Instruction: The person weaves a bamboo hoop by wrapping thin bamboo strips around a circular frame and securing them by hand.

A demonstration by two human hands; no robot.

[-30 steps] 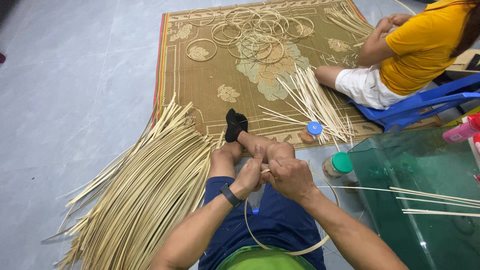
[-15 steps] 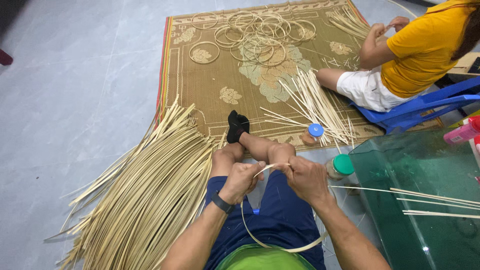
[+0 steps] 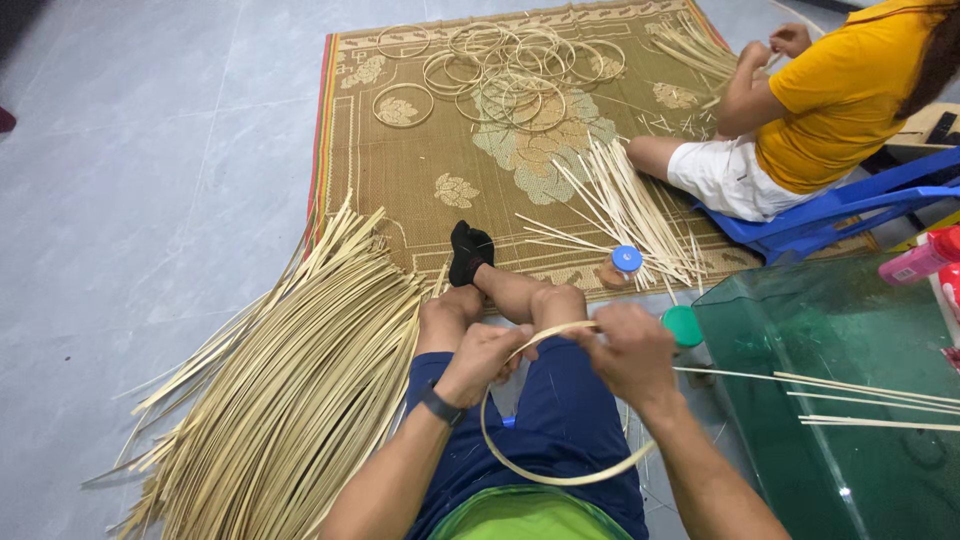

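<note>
currently, low in the middle of the frame, a thin flat strip point(image 3: 545, 470) of pale, smooth cane is bent into a loop over the person's lap. its two ends meet at the top, between the hands, and its lower curve hangs across the dark blue shorts point(image 3: 560, 440).

left hand point(image 3: 485, 360): fingers curled closed on the strip's left end, a dark band on the wrist. right hand point(image 3: 630, 350): fingers folded tight, pinching the strip's right end. the hands sit just beside each other, above the knees.

lower left: a big loose heap of long flat strips point(image 3: 290, 400), straw-coloured and fibrous, fanned out on the grey tiled floor point(image 3: 130, 200). one foot in a black sock point(image 3: 468, 250) rests at the edge of a woven mat point(image 3: 400, 170), tan with a flower pattern and a striped border.

upper middle, on the mat: a cluster of finished thin rings point(image 3: 500, 75), overlapping. right of centre: a small bundle of shorter sticks point(image 3: 620, 205), and just beside it a small bottle with a blue cap point(image 3: 626, 260). a green lid point(image 3: 683, 326) sits right behind the right hand, partly hidden by it.

lower right: a green glass tabletop point(image 3: 850, 340), glossy, with a few thin strips lying across it. upper right: another person in a yellow shirt point(image 3: 850, 90) sits on a blue plastic chair point(image 3: 830, 215), hands at more strips.
</note>
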